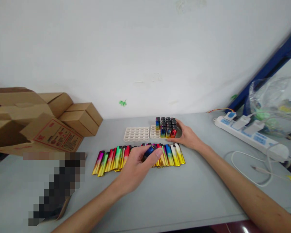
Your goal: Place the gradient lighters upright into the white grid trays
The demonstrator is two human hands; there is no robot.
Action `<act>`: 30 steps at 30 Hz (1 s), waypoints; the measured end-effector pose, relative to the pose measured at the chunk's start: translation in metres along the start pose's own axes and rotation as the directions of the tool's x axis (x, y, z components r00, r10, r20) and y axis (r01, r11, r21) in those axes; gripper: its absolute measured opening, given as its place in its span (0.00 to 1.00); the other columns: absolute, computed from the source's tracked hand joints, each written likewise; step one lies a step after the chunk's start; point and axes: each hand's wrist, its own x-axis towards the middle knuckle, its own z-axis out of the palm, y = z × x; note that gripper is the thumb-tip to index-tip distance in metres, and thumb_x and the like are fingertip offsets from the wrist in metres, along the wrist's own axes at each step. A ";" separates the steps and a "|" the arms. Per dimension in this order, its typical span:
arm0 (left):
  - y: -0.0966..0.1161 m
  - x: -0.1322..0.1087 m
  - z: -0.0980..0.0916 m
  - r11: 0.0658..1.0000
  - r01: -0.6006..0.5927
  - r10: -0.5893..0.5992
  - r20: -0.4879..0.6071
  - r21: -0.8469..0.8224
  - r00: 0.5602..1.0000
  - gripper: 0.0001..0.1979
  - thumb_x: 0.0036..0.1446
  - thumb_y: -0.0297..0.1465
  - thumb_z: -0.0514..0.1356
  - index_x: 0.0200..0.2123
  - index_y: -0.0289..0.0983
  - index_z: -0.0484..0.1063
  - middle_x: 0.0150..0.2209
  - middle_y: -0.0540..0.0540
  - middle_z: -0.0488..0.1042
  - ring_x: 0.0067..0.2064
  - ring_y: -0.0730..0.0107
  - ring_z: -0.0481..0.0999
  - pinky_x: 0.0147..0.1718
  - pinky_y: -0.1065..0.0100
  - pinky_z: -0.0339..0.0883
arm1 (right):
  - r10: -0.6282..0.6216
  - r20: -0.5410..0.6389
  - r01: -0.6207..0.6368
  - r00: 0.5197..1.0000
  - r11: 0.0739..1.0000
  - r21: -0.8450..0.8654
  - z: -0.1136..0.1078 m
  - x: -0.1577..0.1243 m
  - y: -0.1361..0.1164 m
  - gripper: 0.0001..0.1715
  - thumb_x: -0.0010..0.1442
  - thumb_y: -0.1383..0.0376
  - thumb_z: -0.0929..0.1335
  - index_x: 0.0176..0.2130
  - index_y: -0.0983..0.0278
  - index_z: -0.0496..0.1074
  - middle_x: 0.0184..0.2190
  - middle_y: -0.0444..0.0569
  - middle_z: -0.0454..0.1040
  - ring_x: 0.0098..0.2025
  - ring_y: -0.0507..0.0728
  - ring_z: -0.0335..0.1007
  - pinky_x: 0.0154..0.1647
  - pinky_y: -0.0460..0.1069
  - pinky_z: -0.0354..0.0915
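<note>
My left hand (135,168) is closed on a dark blue lighter (149,150), its end showing between thumb and fingers. Beneath that hand, a row of shiny lighters (111,158) in purple, green, red, blue and gold lies flat on the table, partly covered by it. Farther back, a white holed tray (155,132) carries several lighters (168,126) standing upright with black tops. At its right side my right hand (185,134) curves around the tray, thumb at the front and a finger behind. A second white tray (136,134) with unfilled holes stands just left of it.
Cardboard boxes (80,118) crowd the back left of the grey table (184,194). A white power strip (252,134) with plugs and loose cables lies on the right, near a clear plastic bag (269,97). Behind rises a white wall (140,55). A pixelated dark object (58,191) lies at left.
</note>
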 end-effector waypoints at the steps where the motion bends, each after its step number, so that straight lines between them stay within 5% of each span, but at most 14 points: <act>1: 0.000 0.000 0.000 1.000 0.003 -0.003 -0.011 0.019 1.000 0.28 0.67 0.52 0.56 0.22 0.39 0.58 0.18 0.56 0.54 0.22 0.76 0.52 0.22 0.68 0.46 | 0.000 0.005 0.000 1.000 1.000 0.003 -0.001 -0.001 -0.001 0.57 0.51 0.52 0.80 0.70 0.62 0.56 0.63 0.60 0.73 0.64 0.69 0.71 0.66 0.66 0.66; 17: -0.012 -0.001 -0.001 0.992 0.076 -0.066 -0.103 0.096 0.993 0.23 0.66 0.44 0.55 0.22 0.40 0.55 0.19 0.55 0.51 0.22 0.75 0.50 0.22 0.69 0.45 | -0.026 0.010 0.026 1.000 1.000 -0.002 0.001 -0.002 0.004 0.57 0.51 0.52 0.80 0.70 0.63 0.56 0.64 0.61 0.71 0.65 0.71 0.69 0.66 0.67 0.65; 24: -0.008 0.004 0.002 0.992 0.107 -0.111 -0.072 -0.063 0.991 0.22 0.68 0.51 0.55 0.30 0.40 0.60 0.20 0.58 0.51 0.20 0.78 0.50 0.18 0.73 0.48 | -0.039 0.016 0.039 0.999 0.999 0.009 0.001 -0.002 0.003 0.57 0.52 0.51 0.79 0.70 0.63 0.56 0.64 0.61 0.71 0.64 0.71 0.70 0.65 0.66 0.66; 27: 0.002 0.010 -0.004 0.982 0.071 -0.075 -0.017 -0.175 0.997 0.16 0.70 0.48 0.54 0.41 0.42 0.62 0.22 0.59 0.57 0.19 0.79 0.51 0.18 0.75 0.52 | -0.035 0.010 0.035 0.999 0.999 0.010 0.002 -0.001 0.003 0.58 0.51 0.51 0.79 0.70 0.64 0.56 0.63 0.63 0.71 0.64 0.72 0.70 0.64 0.67 0.66; 30: 0.013 0.024 -0.015 0.991 -0.025 0.025 -0.002 -0.132 1.000 0.13 0.72 0.44 0.53 0.46 0.41 0.65 0.31 0.53 0.70 0.25 0.76 0.67 0.27 0.71 0.68 | -0.050 0.009 0.050 0.999 0.999 0.017 0.003 -0.001 0.005 0.58 0.51 0.50 0.79 0.70 0.64 0.56 0.63 0.63 0.71 0.64 0.73 0.69 0.64 0.67 0.66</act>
